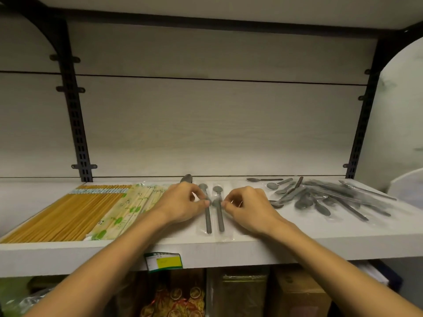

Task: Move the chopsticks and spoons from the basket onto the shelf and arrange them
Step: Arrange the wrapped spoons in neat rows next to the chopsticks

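left hand, right hand, apparently pinching wrapped spoons, shelf

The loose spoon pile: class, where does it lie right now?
In the head view, the spoon pile lies on the shelf's right part, right of the right hand.

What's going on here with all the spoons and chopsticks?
A person is tidying cutlery on a white shelf. The left hand and right hand each pinch at two wrapped grey spoons, which lie side by side in the middle of the shelf. To the left, chopsticks already lie in neat rows. To the right, a loose pile of spoons is still jumbled and looks yet to be sorted.
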